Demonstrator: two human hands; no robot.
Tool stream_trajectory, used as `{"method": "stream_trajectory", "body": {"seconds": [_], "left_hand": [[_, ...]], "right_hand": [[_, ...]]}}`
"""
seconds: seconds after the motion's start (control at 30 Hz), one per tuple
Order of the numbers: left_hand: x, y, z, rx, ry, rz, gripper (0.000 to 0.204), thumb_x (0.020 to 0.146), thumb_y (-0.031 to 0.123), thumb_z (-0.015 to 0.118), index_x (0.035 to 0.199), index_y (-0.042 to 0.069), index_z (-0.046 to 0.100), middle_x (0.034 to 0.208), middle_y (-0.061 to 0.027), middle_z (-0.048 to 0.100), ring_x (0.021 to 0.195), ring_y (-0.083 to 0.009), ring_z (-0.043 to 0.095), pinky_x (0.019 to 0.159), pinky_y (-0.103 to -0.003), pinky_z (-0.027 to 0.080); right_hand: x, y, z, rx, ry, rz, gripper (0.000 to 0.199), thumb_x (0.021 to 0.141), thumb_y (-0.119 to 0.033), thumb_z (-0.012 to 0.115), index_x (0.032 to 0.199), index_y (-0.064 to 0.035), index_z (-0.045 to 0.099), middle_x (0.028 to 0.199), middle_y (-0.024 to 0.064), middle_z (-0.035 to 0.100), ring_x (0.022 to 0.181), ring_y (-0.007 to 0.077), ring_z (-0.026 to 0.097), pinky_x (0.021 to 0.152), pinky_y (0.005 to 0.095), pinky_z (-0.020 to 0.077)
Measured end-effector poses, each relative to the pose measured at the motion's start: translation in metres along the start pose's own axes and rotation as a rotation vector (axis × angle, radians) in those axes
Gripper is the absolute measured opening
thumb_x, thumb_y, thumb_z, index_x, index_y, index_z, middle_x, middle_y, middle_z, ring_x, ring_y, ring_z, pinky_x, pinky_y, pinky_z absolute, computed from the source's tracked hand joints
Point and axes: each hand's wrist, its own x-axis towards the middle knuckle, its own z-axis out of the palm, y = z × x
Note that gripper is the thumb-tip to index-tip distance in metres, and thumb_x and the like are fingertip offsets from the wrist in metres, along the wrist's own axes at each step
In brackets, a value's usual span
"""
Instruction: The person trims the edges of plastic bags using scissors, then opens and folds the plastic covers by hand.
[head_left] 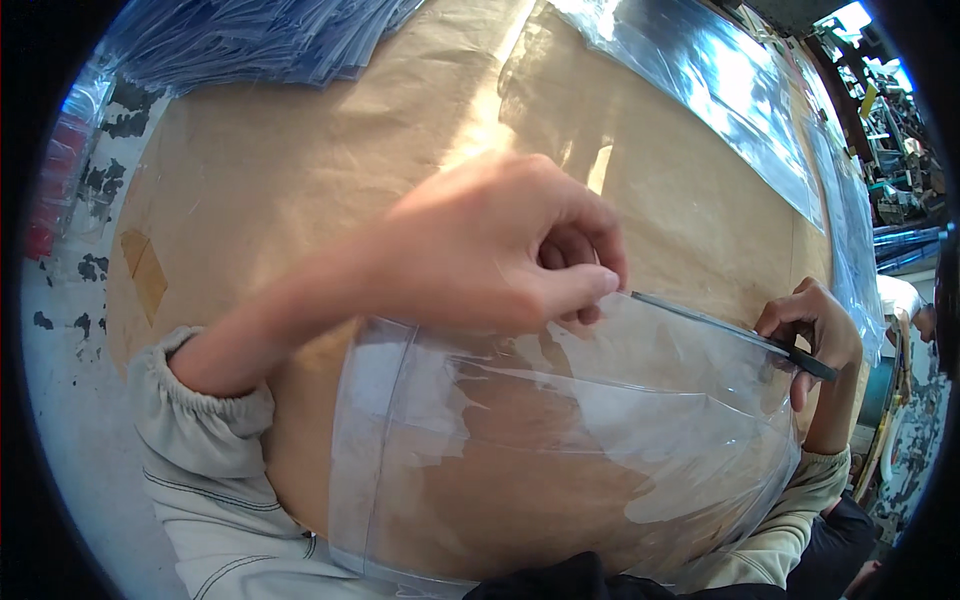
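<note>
Where one clear sheet point(560, 430) ends, left hand point(510, 245): pinching its far edge.
Right hand point(825, 325): gripping one slim tool point(703, 319) there.

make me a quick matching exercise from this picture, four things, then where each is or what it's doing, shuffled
1. left hand
2. right hand
3. stack of bluish plastic sheets
4. brown tape patch

A. on the brown paper, near its left edge
B. gripping a dark-handled tool
C. pinching at the clear plastic's upper edge
D. at the top left of the view

Pairs: 1-C, 2-B, 3-D, 4-A
</note>
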Motion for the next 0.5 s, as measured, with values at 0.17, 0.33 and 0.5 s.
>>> {"method": "stream_trajectory", "body": {"seconds": [0.17, 0.33, 0.5], "left_hand": [[0.005, -0.011, -0.017, 0.070, -0.169, 0.076, 0.014, 0.083, 0.007, 0.059, 0.092, -0.003, 0.058, 0.074, -0.0084, 0.066, 0.070, -0.0079, 0.063, 0.062, -0.017, 0.049], [0.001, -0.012, -0.011, -0.138, -0.087, 0.065, 0.018, 0.082, 0.005, 0.060, 0.094, -0.004, 0.050, 0.075, -0.0100, 0.066, 0.071, -0.0091, 0.063, 0.065, -0.019, 0.049], [0.002, -0.011, -0.009, -0.154, -0.061, 0.040, 0.015, 0.082, 0.003, 0.060, 0.092, -0.004, 0.052, 0.075, -0.0100, 0.066, 0.071, -0.0098, 0.062, 0.066, -0.020, 0.050]], "right_hand": [[0.005, -0.006, 0.002, 0.131, -0.007, -0.007, 0.066, 0.049, -0.049, 0.083, 0.083, 0.0018, 0.059, 0.050, -0.0011, 0.052, 0.040, 0.0040, 0.044, 0.040, 0.0186, 0.0307], [0.006, -0.003, 0.002, 0.089, -0.011, -0.037, 0.067, 0.050, -0.049, 0.083, 0.085, 0.0027, 0.059, 0.051, -0.0005, 0.053, 0.041, 0.0041, 0.045, 0.040, 0.0186, 0.0318], [0.008, -0.004, 0.005, 0.048, 0.052, -0.062, 0.064, 0.050, -0.047, 0.084, 0.085, 0.0018, 0.060, 0.050, -0.0015, 0.052, 0.041, 0.0032, 0.043, 0.040, 0.0184, 0.0307]]}}
